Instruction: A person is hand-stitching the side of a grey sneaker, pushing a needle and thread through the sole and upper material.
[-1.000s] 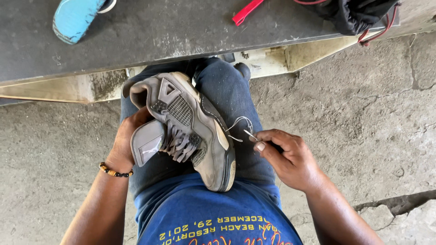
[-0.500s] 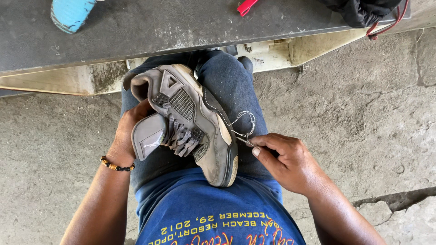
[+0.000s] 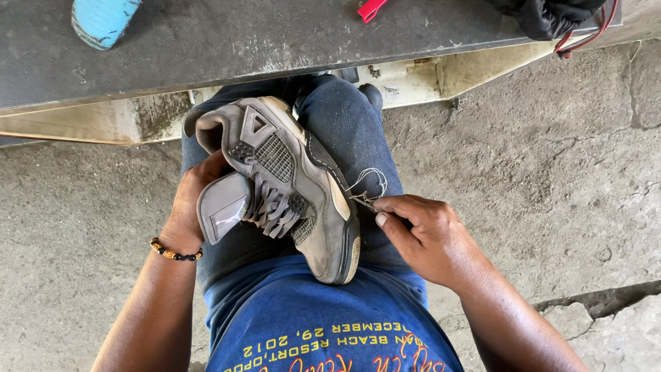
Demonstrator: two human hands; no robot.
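Resting on the person's denim-clad lap, a grey high-top sneaker point(image 3: 289, 186) lies on its side, toe toward six o'clock and heel toward eleven. The left hand point(image 3: 189, 207) grips it at nine o'clock, fingers tucked behind the tongue and collar. The right hand point(image 3: 427, 238), at three o'clock, pinches a thin needle-like tool point(image 3: 363, 202) against the sole edge, where a loop of pale thread point(image 3: 372, 180) curls. Beyond, on the dark bench point(image 3: 275, 41), a black bag point(image 3: 551, 15) sits at one o'clock; its contents cannot be seen. A blue shoe point(image 3: 103, 19) lies at eleven.
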